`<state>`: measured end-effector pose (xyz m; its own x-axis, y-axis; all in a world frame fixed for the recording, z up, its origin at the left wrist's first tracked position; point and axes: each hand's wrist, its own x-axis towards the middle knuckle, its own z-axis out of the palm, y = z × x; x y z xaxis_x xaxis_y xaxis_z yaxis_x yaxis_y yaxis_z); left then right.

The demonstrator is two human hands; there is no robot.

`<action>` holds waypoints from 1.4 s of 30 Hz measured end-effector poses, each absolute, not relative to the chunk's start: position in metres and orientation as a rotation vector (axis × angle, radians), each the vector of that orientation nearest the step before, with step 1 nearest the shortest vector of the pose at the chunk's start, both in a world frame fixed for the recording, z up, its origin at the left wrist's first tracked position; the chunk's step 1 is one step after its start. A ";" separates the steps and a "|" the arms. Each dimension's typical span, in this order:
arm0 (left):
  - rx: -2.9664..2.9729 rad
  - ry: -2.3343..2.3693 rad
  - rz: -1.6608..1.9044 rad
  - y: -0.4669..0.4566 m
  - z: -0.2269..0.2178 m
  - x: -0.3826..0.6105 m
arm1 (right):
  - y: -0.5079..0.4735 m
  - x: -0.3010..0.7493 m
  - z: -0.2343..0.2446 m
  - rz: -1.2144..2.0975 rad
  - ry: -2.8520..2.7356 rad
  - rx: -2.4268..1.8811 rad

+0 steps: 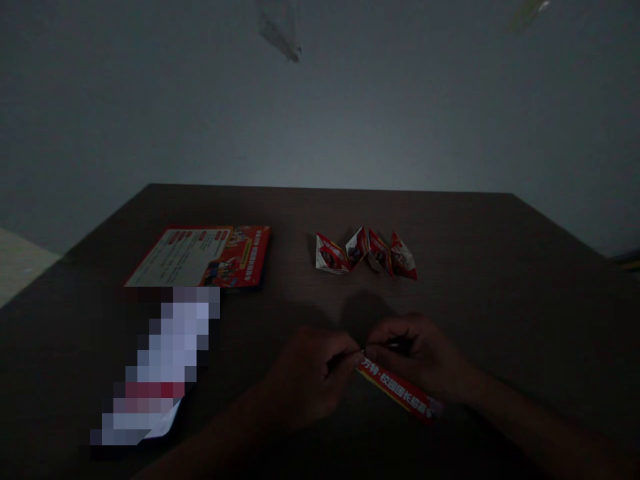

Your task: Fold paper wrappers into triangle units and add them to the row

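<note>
Head view: pinching the far end of a red paper strip (pixel 394 389) over the worktop (pixel 475 267), with fingers of left hand (pixel 317 373) and right hand (pixel 420 357) clamped on it side by side. Showing at left a blurred pale object (pixel 173 353), farther off a red-and-white leaflet (pixel 200 257), right of that four folded papers (pixel 379 255), then a grey wall (pixel 390 100).

Left hand (pixel 315 370) just beside right hand (pixel 423 353), fingers (pixel 347 343) in pinch grips, forearms (pixel 230 427) aslant.
</note>
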<state>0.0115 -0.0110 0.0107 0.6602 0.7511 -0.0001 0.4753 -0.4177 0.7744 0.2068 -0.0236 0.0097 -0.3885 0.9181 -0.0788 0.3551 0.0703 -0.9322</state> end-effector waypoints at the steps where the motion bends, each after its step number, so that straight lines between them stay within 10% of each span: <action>1: 2.090 0.950 0.445 -0.011 0.011 0.012 | -0.024 0.207 0.010 1.306 -1.803 -1.264; 42: 2.010 1.009 0.480 -0.012 0.008 0.012 | -0.024 0.210 0.009 1.364 -1.677 -1.286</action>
<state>0.0122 -0.0117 0.0079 0.6067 0.7946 -0.0234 0.4830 -0.3451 0.8048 0.2098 -0.0236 0.0094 -0.3368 0.9350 -0.1108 0.2989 -0.0054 -0.9543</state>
